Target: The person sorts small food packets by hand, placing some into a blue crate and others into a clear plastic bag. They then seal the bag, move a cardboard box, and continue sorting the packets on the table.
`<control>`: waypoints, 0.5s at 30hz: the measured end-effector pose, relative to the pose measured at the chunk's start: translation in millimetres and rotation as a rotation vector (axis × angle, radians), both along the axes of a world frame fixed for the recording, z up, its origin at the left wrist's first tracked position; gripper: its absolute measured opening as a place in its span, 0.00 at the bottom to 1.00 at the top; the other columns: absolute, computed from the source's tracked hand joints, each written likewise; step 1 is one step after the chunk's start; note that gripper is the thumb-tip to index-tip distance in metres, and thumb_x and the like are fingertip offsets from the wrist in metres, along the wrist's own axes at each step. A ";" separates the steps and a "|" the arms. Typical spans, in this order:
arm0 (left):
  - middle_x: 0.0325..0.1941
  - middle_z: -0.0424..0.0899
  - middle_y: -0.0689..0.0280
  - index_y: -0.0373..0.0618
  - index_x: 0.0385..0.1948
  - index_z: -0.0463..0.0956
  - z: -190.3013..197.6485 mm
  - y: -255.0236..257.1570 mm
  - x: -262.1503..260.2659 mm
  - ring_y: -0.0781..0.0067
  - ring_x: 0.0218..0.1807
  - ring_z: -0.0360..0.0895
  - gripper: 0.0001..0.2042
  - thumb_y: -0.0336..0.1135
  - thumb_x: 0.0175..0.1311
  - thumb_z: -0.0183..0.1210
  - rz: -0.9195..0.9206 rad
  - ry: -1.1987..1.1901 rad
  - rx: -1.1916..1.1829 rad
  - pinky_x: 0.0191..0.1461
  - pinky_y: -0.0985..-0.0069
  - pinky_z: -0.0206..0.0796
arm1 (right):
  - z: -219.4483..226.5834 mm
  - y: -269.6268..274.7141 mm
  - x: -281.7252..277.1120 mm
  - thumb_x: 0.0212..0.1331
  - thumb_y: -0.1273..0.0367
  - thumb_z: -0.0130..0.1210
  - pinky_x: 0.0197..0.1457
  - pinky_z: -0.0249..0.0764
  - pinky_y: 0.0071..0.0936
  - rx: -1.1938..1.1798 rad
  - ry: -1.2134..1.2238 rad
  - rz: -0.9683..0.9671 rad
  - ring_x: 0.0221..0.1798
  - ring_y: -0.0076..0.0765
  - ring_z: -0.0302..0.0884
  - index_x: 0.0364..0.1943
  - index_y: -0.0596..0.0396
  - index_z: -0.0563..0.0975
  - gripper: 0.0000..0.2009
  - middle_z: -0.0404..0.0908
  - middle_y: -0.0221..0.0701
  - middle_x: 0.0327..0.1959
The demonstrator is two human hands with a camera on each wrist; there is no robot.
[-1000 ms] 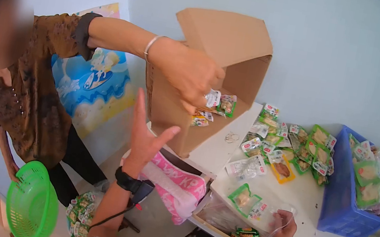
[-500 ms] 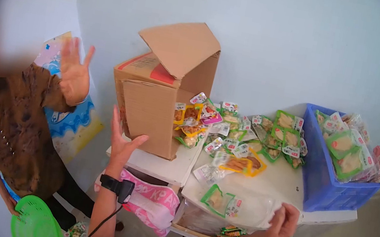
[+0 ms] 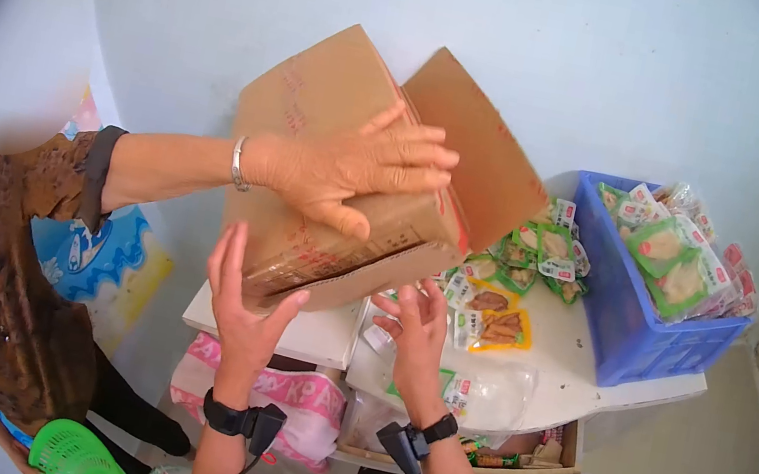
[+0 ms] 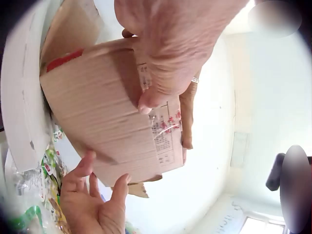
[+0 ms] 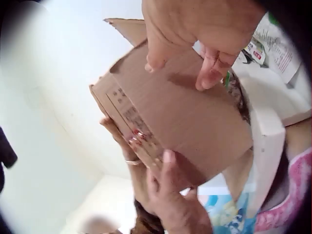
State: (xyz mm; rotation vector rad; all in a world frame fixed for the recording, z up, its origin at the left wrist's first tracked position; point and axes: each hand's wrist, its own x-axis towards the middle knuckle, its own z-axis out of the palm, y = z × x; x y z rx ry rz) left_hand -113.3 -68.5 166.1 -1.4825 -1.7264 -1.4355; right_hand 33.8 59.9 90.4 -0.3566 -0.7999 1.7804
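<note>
A cardboard box [image 3: 322, 217] stands tilted over the table, its open flap toward the right. Another person's hand [image 3: 350, 171] lies flat on its upper side. My left hand [image 3: 248, 321] is at the box's near left corner, with fingers extended and thumb apart; in the left wrist view its thumb [image 4: 148, 100] is right at the cardboard edge. Close to the near lower edge is my right hand [image 3: 417, 340], its fingers loosely bent and pointing at the box [image 5: 180, 107]. Yellow-edged food packets [image 3: 495, 329] lie on the table just beyond my right hand.
A blue crate [image 3: 630, 312] full of sealed packets stands on the right of the table [image 3: 565, 392]. Green-edged packets [image 3: 549, 252] are piled beside it. An open drawer [image 3: 513, 459] is below. A pink towel [image 3: 299, 406] and green basket [image 3: 72, 452] are at left.
The box has turned and tipped toward the right. The other person's hand has come down onto it. My right hand has moved left from the table's front to the box, and my left stays near it.
</note>
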 end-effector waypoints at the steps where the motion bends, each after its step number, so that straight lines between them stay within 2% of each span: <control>1: 0.79 0.58 0.55 0.41 0.75 0.63 0.6 0.4 -3.0 0.55 0.80 0.58 0.45 0.28 0.50 0.76 0.045 0.053 -0.005 0.80 0.60 0.56 | 2.7 3.8 0.8 0.67 0.59 0.66 0.52 0.79 0.32 -0.024 0.037 0.034 0.52 0.31 0.80 0.61 0.55 0.68 0.26 0.76 0.33 0.55; 2: 0.79 0.58 0.55 0.41 0.73 0.65 1.0 0.4 -4.5 0.55 0.80 0.58 0.44 0.28 0.50 0.76 0.094 0.106 -0.010 0.80 0.59 0.56 | 4.6 6.6 2.0 0.67 0.59 0.67 0.50 0.79 0.29 -0.048 0.074 0.072 0.51 0.30 0.80 0.61 0.55 0.68 0.26 0.77 0.32 0.54; 5: 0.79 0.58 0.56 0.40 0.71 0.69 2.0 -1.3 -3.3 0.55 0.80 0.58 0.40 0.27 0.51 0.75 0.064 0.031 0.034 0.80 0.58 0.56 | -25.1 33.9 -8.4 0.70 0.60 0.63 0.47 0.80 0.25 -0.008 -0.097 0.125 0.52 0.32 0.84 0.62 0.52 0.69 0.23 0.79 0.33 0.54; 8: 0.79 0.59 0.57 0.41 0.72 0.68 2.7 -12.2 -14.9 0.56 0.79 0.59 0.41 0.24 0.50 0.74 0.086 0.129 -0.017 0.79 0.59 0.59 | -4.2 21.4 -3.3 0.70 0.61 0.63 0.46 0.82 0.27 0.112 -0.024 0.273 0.50 0.32 0.85 0.62 0.53 0.69 0.23 0.80 0.33 0.55; 11: 0.77 0.61 0.56 0.40 0.70 0.70 3.9 -28.6 -19.3 0.52 0.79 0.61 0.40 0.25 0.50 0.75 0.039 0.001 0.013 0.79 0.55 0.56 | 32.2 4.7 -1.9 0.67 0.65 0.66 0.40 0.79 0.25 0.233 0.117 0.239 0.46 0.28 0.85 0.63 0.55 0.69 0.25 0.82 0.29 0.54; 14: 0.76 0.62 0.59 0.39 0.71 0.67 -7.8 -42.3 -30.0 0.57 0.77 0.63 0.40 0.21 0.51 0.73 -0.009 -0.214 0.117 0.77 0.56 0.61 | 60.4 -10.3 -0.5 0.67 0.68 0.65 0.39 0.80 0.25 0.438 0.071 0.207 0.43 0.24 0.85 0.61 0.57 0.71 0.22 0.83 0.28 0.51; 15: 0.75 0.62 0.60 0.40 0.73 0.64 -12.8 -46.8 -30.9 0.61 0.76 0.64 0.40 0.17 0.52 0.68 -0.038 -0.242 0.156 0.75 0.57 0.64 | 67.4 -18.8 -0.7 0.67 0.68 0.65 0.39 0.79 0.27 0.464 0.020 0.197 0.41 0.27 0.85 0.60 0.56 0.72 0.21 0.83 0.31 0.50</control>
